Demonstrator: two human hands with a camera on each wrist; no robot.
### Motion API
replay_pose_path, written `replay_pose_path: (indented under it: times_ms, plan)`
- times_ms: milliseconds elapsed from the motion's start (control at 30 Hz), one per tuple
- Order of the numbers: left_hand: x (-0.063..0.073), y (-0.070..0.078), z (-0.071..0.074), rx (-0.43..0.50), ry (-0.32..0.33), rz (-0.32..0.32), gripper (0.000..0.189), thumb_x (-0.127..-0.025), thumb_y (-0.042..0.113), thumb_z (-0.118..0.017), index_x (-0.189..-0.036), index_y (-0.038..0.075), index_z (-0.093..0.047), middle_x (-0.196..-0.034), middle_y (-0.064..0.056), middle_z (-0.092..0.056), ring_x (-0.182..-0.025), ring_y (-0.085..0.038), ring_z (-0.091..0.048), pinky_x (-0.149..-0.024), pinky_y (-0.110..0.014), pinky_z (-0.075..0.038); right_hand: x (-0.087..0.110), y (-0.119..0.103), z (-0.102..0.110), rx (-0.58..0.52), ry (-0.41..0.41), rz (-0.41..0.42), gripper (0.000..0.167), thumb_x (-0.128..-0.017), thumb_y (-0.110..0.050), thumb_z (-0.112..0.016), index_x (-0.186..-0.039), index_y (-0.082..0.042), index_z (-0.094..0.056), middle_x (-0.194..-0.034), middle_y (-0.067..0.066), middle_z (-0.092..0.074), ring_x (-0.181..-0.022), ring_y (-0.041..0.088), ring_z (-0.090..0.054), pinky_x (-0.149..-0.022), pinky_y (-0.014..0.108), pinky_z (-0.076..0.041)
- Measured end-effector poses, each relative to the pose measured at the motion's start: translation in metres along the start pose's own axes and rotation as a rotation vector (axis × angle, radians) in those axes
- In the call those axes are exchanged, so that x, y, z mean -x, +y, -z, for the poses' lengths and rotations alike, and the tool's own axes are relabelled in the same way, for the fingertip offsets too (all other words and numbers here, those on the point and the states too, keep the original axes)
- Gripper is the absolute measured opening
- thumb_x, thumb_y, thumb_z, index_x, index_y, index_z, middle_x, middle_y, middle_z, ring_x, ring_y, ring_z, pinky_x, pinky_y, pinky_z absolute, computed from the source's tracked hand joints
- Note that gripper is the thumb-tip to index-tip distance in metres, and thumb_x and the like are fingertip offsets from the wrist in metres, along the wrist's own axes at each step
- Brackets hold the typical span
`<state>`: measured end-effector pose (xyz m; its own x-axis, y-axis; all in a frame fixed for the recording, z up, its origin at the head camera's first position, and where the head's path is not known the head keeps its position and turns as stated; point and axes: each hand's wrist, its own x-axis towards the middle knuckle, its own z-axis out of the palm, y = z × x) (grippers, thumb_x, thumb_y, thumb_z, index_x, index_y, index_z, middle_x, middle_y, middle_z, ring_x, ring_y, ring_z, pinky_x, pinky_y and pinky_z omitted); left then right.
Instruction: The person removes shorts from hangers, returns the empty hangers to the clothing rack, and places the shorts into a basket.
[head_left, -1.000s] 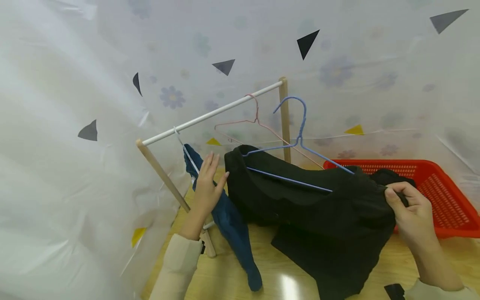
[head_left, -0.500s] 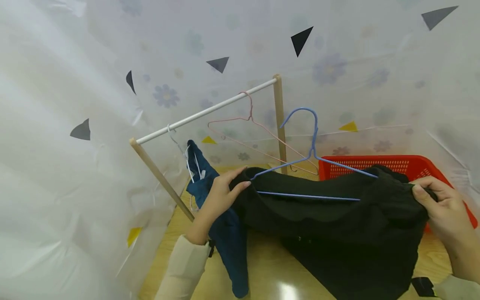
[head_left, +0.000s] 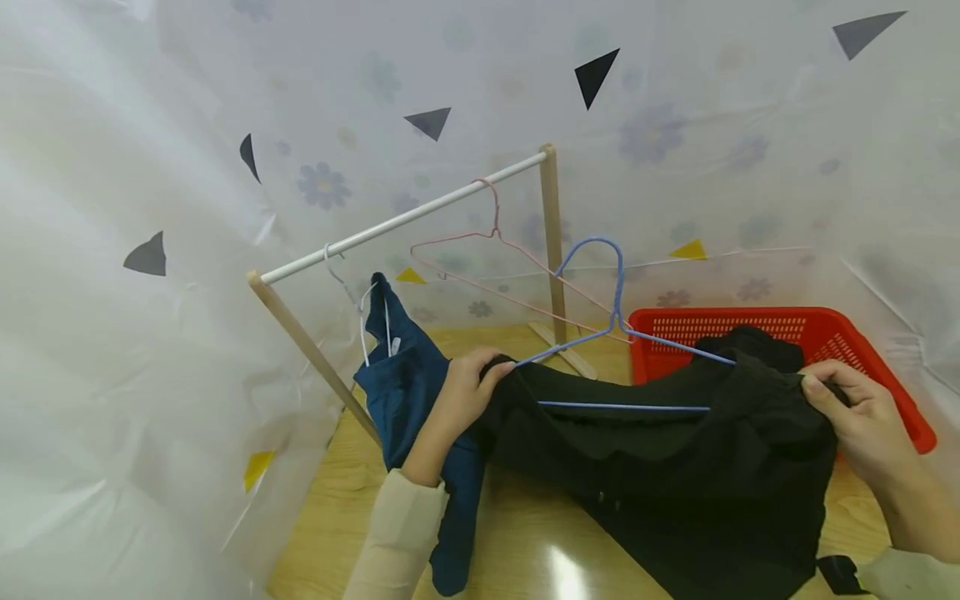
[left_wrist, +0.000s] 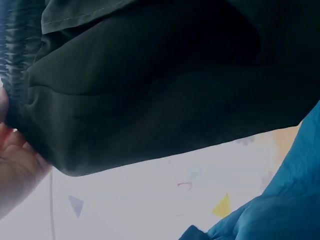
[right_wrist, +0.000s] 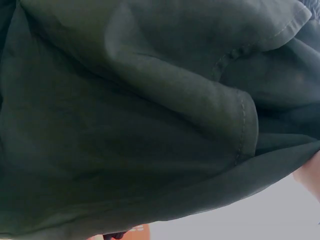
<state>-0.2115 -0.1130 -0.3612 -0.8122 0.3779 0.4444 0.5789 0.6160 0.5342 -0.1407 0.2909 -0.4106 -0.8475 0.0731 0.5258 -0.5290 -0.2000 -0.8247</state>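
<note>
At the far left the clothes rack [head_left: 405, 218] is standing on the wooden tabletop [head_left: 337, 500], its pale bar carrying the weight of whatever is hooked on it. Nearest that end, a white hanger [head_left: 341, 283] is holding up a blue garment [head_left: 397, 392], which is drooping to one side, probably because it is seated unevenly.

My left hand [head_left: 465, 390] is pinching the near corner of the dark garment [head_left: 675, 483], thumb over the waistband; I cannot tell whether my fingers are also touching the hanger inside. Behind, a pink hanger [head_left: 495, 232] is hanging bare from the bar.

In front of me, between my hands, the dark garment is stretching with its waist open, and the blue hanger [head_left: 617, 308] is sitting in that opening, hook upward, its ends hiding in the cloth. The tension is likely what is supporting it. Beyond, a red basket [head_left: 642, 354] is holding more dark cloth [head_left: 753, 343]. My right hand [head_left: 858, 408] is gripping the waistband's other end, thumb toward me, pulling the fabric wide.
</note>
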Motion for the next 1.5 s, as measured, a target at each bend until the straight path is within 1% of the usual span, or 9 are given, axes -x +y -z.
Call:
replay_pose_path:
  times_ms: [233,533,667,800,900,1033,1233,1400,1500]
  plan:
    - [0.002,-0.004,-0.011,0.031,0.046,-0.018,0.016,-0.091,0.018,-0.057,-0.087,0.005,-0.066,-0.076,-0.008,-0.066,-0.062,-0.014,-0.056,-0.060,-0.022,-0.045,0.002,0.008,0.001,-0.001,-0.047,-0.044,0.031,-0.092,0.013,-0.038,-0.094,-0.004,-0.063,-0.084,-0.003,-0.063,-0.073,0.006,-0.055,-0.058,0.014,-0.047]
    - [0.004,0.001,-0.029,0.040,0.007,-0.071,0.018,-0.090,0.016,-0.058,-0.096,0.003,-0.070,-0.082,-0.008,-0.071,-0.057,-0.009,-0.052,-0.055,-0.017,-0.042,0.000,0.011,-0.010,0.214,-0.098,-0.098,0.030,-0.091,0.011,-0.043,-0.091,-0.010,-0.064,-0.085,-0.009,-0.060,-0.074,0.002,-0.053,-0.059,0.013,-0.046]
    - [0.005,0.001,-0.032,0.038,0.003,-0.089,0.019,-0.090,0.016,-0.058,-0.096,0.003,-0.070,-0.083,-0.009,-0.071,-0.056,-0.009,-0.050,-0.054,-0.017,-0.041,0.001,0.012,-0.012,0.257,-0.098,-0.107,0.029,-0.092,0.010,-0.044,-0.090,-0.010,-0.064,-0.086,-0.011,-0.060,-0.075,0.002,-0.052,-0.059,0.012,-0.045]
    - [0.007,0.002,-0.032,0.045,-0.047,-0.083,0.019,-0.091,0.017,-0.055,-0.097,0.003,-0.066,-0.084,-0.008,-0.069,-0.063,-0.011,-0.055,-0.059,-0.019,-0.045,0.003,0.014,-0.012,0.258,-0.091,-0.101,0.029,-0.091,0.010,-0.044,-0.090,-0.010,-0.064,-0.085,-0.011,-0.060,-0.075,0.002,-0.051,-0.059,0.013,-0.044]
    - [0.010,0.003,-0.031,0.070,-0.112,-0.061,0.020,-0.094,0.018,-0.051,-0.101,0.002,-0.062,-0.079,-0.007,-0.063,-0.063,-0.011,-0.050,-0.059,-0.020,-0.043,0.005,0.016,-0.012,0.239,-0.080,-0.101,0.029,-0.091,0.011,-0.043,-0.090,-0.010,-0.064,-0.084,-0.011,-0.060,-0.074,0.002,-0.051,-0.058,0.013,-0.044]
    - [0.013,0.003,-0.030,0.105,-0.157,-0.037,0.018,-0.096,0.015,-0.048,-0.104,0.002,-0.057,-0.080,-0.006,-0.057,-0.063,-0.010,-0.044,-0.059,-0.022,-0.040,0.005,0.016,-0.014,0.232,-0.058,-0.105,0.030,-0.091,0.011,-0.045,-0.090,-0.010,-0.065,-0.084,-0.011,-0.062,-0.074,0.001,-0.052,-0.059,0.012,-0.045]
    - [0.016,0.003,-0.031,0.063,-0.140,-0.054,0.017,-0.097,0.012,-0.044,-0.106,0.000,-0.051,-0.085,-0.009,-0.056,-0.067,-0.012,-0.045,-0.061,-0.023,-0.040,0.005,0.015,-0.016,0.241,0.021,-0.091,0.031,-0.088,0.012,-0.049,-0.092,-0.011,-0.069,-0.083,-0.012,-0.066,-0.073,0.000,-0.056,-0.062,0.009,-0.047]
    - [0.020,-0.003,-0.028,0.027,-0.086,-0.057,0.020,-0.096,0.010,-0.046,-0.113,-0.001,-0.051,-0.091,-0.011,-0.059,-0.067,-0.014,-0.048,-0.061,-0.024,-0.042,0.008,0.012,-0.011,0.156,0.142,-0.063,0.031,-0.088,0.012,-0.050,-0.089,-0.011,-0.071,-0.076,-0.011,-0.067,-0.066,0.000,-0.057,-0.058,0.009,-0.047]
    - [0.022,-0.008,-0.026,0.007,-0.005,-0.066,0.019,-0.095,0.007,-0.047,-0.110,-0.002,-0.055,-0.095,-0.013,-0.062,-0.070,-0.017,-0.055,-0.063,-0.027,-0.047,0.011,0.012,-0.005,0.046,0.200,-0.043,0.031,-0.088,0.013,-0.048,-0.088,-0.009,-0.071,-0.073,-0.007,-0.067,-0.062,0.002,-0.057,-0.056,0.010,-0.047]
